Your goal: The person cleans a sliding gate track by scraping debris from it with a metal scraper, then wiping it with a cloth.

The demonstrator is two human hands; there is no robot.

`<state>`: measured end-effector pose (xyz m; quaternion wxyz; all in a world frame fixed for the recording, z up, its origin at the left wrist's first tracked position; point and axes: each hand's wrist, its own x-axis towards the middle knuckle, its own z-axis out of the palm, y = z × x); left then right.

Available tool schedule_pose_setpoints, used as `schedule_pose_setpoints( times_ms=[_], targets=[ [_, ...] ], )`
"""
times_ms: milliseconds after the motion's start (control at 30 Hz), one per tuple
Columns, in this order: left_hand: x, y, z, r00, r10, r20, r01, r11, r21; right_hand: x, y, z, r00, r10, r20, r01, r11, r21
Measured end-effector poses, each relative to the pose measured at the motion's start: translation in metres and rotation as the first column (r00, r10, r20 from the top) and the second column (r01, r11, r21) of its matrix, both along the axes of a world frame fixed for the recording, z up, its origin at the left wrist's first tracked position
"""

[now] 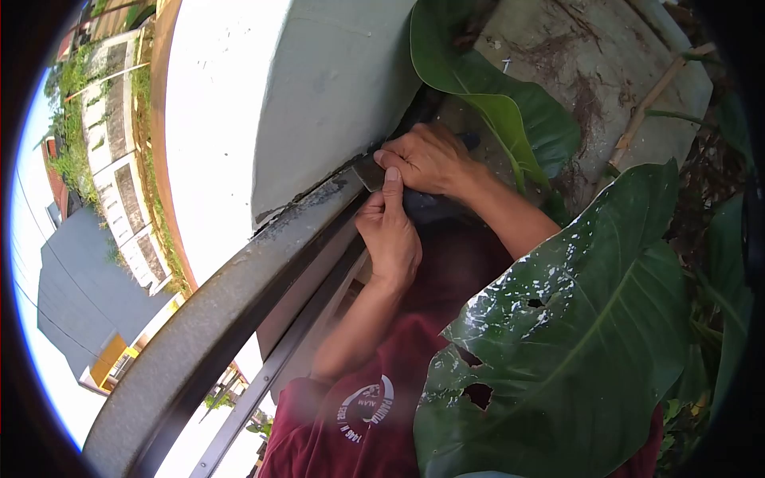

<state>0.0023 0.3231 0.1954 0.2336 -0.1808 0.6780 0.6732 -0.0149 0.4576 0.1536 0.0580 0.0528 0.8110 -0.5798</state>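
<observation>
We have the wall [339, 103] along one side of the rail [211, 311], a dark chipped seam where the two meet. Rail looks rigid and fixed, grimy on top; we'd brace on it, not expect it to give. Big leaf [558, 342] sits well apart from the rail, on our right. It's thin, holed and likely tears easily, so no handhold there.

Our right hand [426, 157] is at the rail's far end, fingers curled, thumb and forefinger pinching the piece [369, 173]. Our left hand [388, 239] is just beside the rail, thumb up along the piece's near edge, fingers bent in under – also a pinch, thumbs close together.

The piece is at the rail's far end, up against it; can't tell contact all along. Small, flat, dark – material unclear. We'd guess light, fairly stiff, with a thin edge that could nick skin. Best hold: both thumbs on the outer edge, fingertips backing it, clear of the rail side.
</observation>
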Motion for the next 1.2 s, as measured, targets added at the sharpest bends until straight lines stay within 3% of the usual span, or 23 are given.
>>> schedule_pose_setpoints(
  times_ms=[200, 433, 533, 633, 667, 767, 933, 1067, 1200],
  targets=[
    [0.0, 0.01, 0.02, 0.996, 0.037, -0.077, -0.029, 0.994, 0.101, -0.007, 0.004, 0.018, 1.0, 0.011, 0.004, -0.011, 1.0, -0.008],
    [-0.002, 0.008, 0.003, 0.999, 0.018, 0.048, -0.018, 1.0, 0.007, -0.006, 0.006, 0.0, 0.999, 0.027, 0.021, -0.027, 1.0, 0.008],
    [0.006, 0.012, 0.024, 0.993, 0.027, -0.112, -0.023, 0.999, 0.041, -0.005, 0.008, 0.014, 0.999, 0.029, -0.028, -0.029, 1.0, -0.012],
    [0.004, 0.005, 0.003, 0.99, -0.016, -0.138, 0.022, 0.999, 0.04, -0.007, 0.006, 0.006, 1.0, 0.019, 0.008, -0.019, 0.999, -0.039],
    [0.001, 0.012, 0.003, 0.998, 0.01, -0.056, -0.01, 1.0, 0.002, -0.006, 0.005, -0.005, 1.0, 0.011, 0.025, -0.011, 1.0, -0.025],
    [-0.003, 0.009, -0.016, 0.999, 0.013, -0.04, -0.013, 1.0, -0.005, -0.008, 0.004, -0.014, 0.998, 0.016, 0.056, -0.017, 1.0, 0.014],
    [0.002, 0.006, 0.001, 0.993, 0.001, -0.119, 0.0, 1.0, 0.008, -0.008, 0.005, 0.006, 0.999, 0.015, -0.042, -0.014, 1.0, 0.01],
    [-0.003, 0.011, -0.015, 0.995, 0.023, -0.094, -0.022, 1.0, 0.014, -0.01, 0.005, -0.019, 1.0, 0.005, -0.003, -0.005, 1.0, 0.016],
    [-0.001, 0.005, 0.0, 0.994, -0.003, -0.112, 0.002, 1.0, -0.009, -0.015, 0.008, 0.001, 0.999, 0.034, -0.023, -0.033, 0.998, 0.046]
  ],
)
